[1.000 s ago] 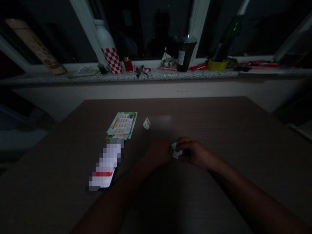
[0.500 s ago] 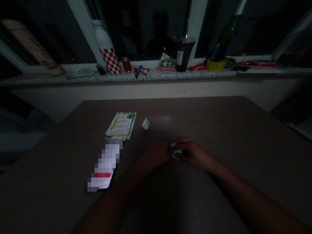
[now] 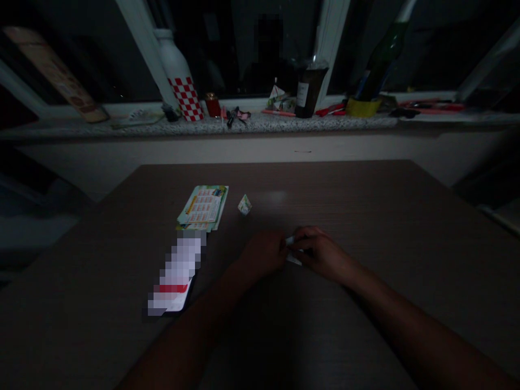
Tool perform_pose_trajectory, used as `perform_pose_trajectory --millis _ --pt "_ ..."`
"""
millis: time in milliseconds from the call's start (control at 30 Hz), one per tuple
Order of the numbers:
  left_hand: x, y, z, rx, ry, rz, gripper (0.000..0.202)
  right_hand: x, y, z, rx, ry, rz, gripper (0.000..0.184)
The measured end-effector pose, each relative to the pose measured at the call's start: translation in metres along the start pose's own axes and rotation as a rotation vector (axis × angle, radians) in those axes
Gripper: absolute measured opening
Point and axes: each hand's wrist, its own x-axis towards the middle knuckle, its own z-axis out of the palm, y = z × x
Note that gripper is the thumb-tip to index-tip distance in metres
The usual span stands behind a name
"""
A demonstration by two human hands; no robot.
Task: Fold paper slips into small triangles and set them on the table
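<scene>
Both hands meet over the table around a small pale piece of paper (image 3: 294, 259), mostly covered by fingers. My left hand (image 3: 266, 252) is closed at the paper's left side, its fingertips in shadow. From the right, my right hand (image 3: 319, 251) pinches the paper with bent fingers. Beyond my left hand lies a small folded paper piece (image 3: 245, 205) with a green and white print. Farther left is a stack of printed paper sheets (image 3: 203, 206), and just nearer than it a phone (image 3: 176, 273) with a lit, blurred-out screen.
Dim light falls on the brown table (image 3: 357, 200). Along the granite windowsill (image 3: 268, 126) stand a red-checked white bottle (image 3: 182, 81), a small red jar (image 3: 212, 105), a dark lidded cup (image 3: 309, 92) and a green bottle (image 3: 384, 59) in a yellow ring. A tall tan cylinder (image 3: 60, 78) leans at left.
The right fingers have shifted slightly on the paper, and less of its surface shows between the hands. The view has moved a little; the other things on the table stay put.
</scene>
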Motion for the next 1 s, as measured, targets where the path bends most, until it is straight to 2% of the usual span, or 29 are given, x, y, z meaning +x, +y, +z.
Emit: perform_pose_trajectory --millis 200,433,700,833,1000 --pt "0.000 -0.002 0.001 0.002 0.001 0.037 0.016 0.003 -0.001 -0.001 -0.036 -0.016 0.042 0.013" --pt "0.001 -0.003 0.001 0.002 -0.013 0.027 0.017 0.000 -0.003 -0.008 -0.012 -0.081 0.046 0.029" --pt "0.000 -0.004 0.001 -0.001 0.007 0.024 0.020 -0.004 -0.003 -0.010 0.008 -0.111 0.045 0.039" --pt "-0.001 -0.003 0.002 0.005 0.021 0.048 0.021 -0.005 -0.001 -0.010 0.023 -0.094 0.038 0.038" --pt "-0.003 -0.001 0.005 0.025 0.060 0.067 0.032 -0.004 -0.002 -0.009 0.019 -0.097 0.035 0.036"
